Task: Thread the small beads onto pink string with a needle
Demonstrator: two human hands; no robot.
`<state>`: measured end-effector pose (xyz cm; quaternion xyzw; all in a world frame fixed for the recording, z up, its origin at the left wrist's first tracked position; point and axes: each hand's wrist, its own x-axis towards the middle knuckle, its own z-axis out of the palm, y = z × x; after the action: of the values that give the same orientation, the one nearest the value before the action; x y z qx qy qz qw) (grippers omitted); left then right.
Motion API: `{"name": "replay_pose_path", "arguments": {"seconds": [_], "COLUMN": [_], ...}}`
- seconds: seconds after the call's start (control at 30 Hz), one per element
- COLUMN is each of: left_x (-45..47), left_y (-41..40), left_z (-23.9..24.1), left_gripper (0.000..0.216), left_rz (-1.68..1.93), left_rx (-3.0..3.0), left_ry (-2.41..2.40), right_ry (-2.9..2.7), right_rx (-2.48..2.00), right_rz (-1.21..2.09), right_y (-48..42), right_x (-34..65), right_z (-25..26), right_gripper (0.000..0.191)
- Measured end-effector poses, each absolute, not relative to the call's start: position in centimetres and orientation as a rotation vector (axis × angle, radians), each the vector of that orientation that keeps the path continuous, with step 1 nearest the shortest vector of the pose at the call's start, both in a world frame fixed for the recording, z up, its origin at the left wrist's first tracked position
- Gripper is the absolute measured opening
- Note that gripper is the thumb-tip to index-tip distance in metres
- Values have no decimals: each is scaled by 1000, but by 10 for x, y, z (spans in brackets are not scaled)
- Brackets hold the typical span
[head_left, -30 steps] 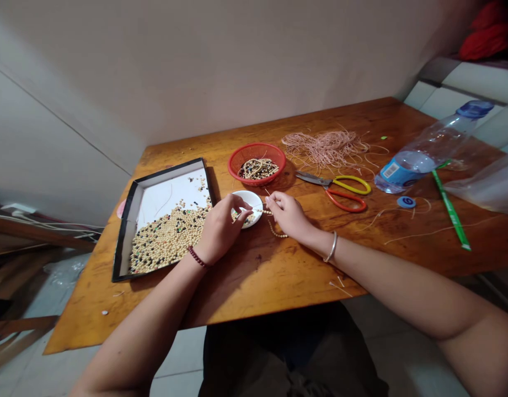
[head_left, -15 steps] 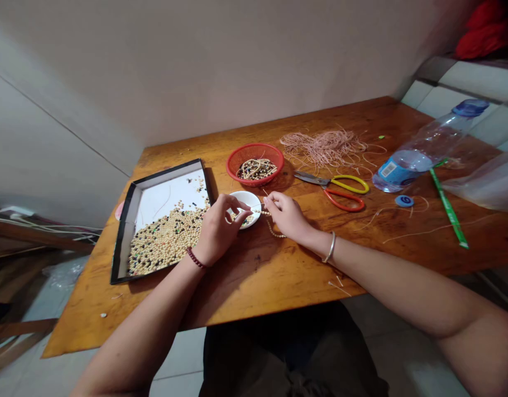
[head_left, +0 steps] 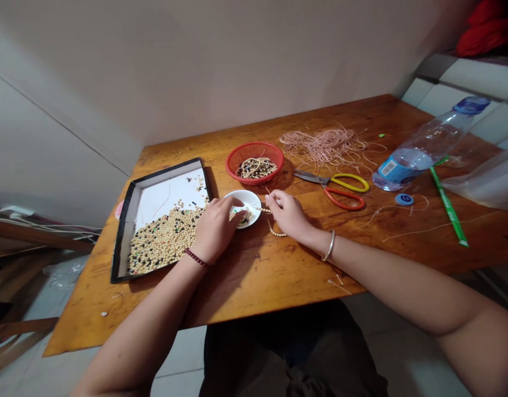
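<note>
My left hand (head_left: 214, 227) reaches into a small white dish (head_left: 249, 199) of beads, its fingertips curled down onto the beads; what they pinch is too small to see. My right hand (head_left: 289, 215) is closed in a pinch on a thin cord strung with pale beads (head_left: 275, 230), whose beaded end trails onto the wooden table (head_left: 278, 264) below the hand. The cord's free tip points toward the dish. A dark bead bracelet is on my left wrist, a silver bangle on my right.
A black-edged tray (head_left: 129, 220) of loose beads lies left of the dish. Behind are a red basket (head_left: 255, 161) of beads, a tangle of pink cord (head_left: 324, 144), scissors (head_left: 340, 187), a lying water bottle (head_left: 427, 146), a blue cap (head_left: 404, 199) and a green stick (head_left: 447, 205).
My left hand has dropped from the cord's tip down into the white dish. My right hand has stayed in place with the cord.
</note>
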<state>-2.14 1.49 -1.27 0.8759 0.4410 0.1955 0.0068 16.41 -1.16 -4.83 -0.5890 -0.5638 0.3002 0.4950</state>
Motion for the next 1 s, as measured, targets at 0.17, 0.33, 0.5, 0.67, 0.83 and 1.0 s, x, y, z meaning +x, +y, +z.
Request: {"name": "replay_pose_path", "arguments": {"seconds": [0.17,0.33,0.5,0.67,0.83,1.0], "left_x": [-24,-22,-21,-20,-19,-19], "left_y": [16,14,12,11,10,11], "left_z": [-12,-11,-9,-9,-10,-12], "left_gripper": [30,31,25,21,21,21], "left_rz": [385,284,226,220,208,328], "left_rx": [2889,2952,2940,2921,2949,2907], "left_ry": [1178,1182,1211,1216,1202,1188], "right_ry": [-1362,-1371,-1384,-1380,-1391,-1389], "right_rx": [-1424,-1415,-1411,-1409,-1413,-1442], "right_rz": [748,738,725,725,713,696], "right_y": [-14,-15,-16,-17,-17,-17], "right_x": [163,163,162,162,162,162], "right_z": [-47,-46,-45,-44,-42,-41], "right_gripper": [27,28,28,28,28,28]}}
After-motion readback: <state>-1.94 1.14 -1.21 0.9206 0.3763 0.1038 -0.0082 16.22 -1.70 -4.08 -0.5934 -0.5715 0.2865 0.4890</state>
